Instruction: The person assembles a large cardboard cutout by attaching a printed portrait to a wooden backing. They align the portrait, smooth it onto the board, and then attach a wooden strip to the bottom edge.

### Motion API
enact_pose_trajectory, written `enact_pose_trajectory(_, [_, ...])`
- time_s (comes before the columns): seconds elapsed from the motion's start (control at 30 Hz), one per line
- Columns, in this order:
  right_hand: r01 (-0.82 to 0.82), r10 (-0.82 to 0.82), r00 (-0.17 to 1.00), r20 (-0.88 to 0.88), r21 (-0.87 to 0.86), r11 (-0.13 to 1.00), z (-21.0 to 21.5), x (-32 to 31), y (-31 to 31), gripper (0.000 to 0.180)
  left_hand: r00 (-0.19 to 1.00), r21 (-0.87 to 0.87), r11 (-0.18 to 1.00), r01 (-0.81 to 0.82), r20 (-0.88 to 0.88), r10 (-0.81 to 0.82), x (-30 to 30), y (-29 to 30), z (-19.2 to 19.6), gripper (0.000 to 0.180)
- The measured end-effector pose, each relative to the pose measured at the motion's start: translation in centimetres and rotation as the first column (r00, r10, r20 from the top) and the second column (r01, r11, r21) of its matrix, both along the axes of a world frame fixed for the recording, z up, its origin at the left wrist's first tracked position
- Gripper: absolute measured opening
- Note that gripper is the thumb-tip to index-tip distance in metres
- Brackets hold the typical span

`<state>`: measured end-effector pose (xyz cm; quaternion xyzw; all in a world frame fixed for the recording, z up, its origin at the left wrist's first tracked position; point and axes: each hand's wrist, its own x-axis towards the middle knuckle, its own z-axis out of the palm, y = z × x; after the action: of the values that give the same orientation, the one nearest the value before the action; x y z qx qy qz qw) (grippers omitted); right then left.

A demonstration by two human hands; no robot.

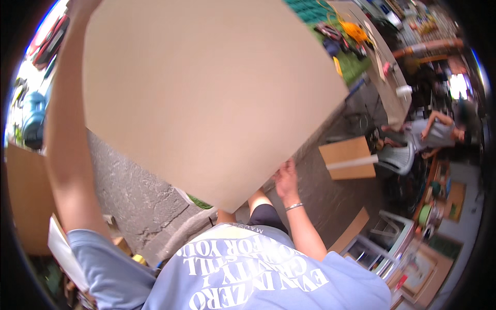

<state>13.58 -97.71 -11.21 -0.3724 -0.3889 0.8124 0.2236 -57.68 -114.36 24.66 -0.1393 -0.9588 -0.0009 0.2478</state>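
Observation:
A large plain beige board (212,98) fills the middle of the view, tilted, with one corner pointing down toward my body. My left arm is raised along its left side. At the top edge of the picture, my left hand (82,6) is on the board's far left edge, its fingers mostly cut off or hidden. Down at the lower right edge, my right hand (287,180) holds the board, fingertips partly behind it. A bracelet (294,206) circles my right wrist.
Grey rough pavement (132,181) lies below. On the right are a brown panel (351,159), a grey plastic chair (397,157) and a seated person (436,132). Orange and dark tools (354,33) lie on green cloth at the upper right. A blue water jug (34,116) stands left.

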Motion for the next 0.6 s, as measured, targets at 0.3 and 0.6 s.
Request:
enact_pose_trajectory(0.3, [0.175, -0.161, 0.985, 0.067, -0.397, 0.901, -12.2, 4.8, -10.2, 0.019, 0.832, 0.426, 0.892, 0.147, 0.434, -0.345, 43.4, -8.9, -36.1, 0.051])
enact_pose_trajectory(0.6, [0.139, -0.461, 0.811, 0.36, 0.648, 0.749, -10.3, 9.3, 13.8, 0.025, 0.673, 0.318, 0.804, -0.502, 0.727, 0.133, 71.7, -18.0, -40.9, 0.04])
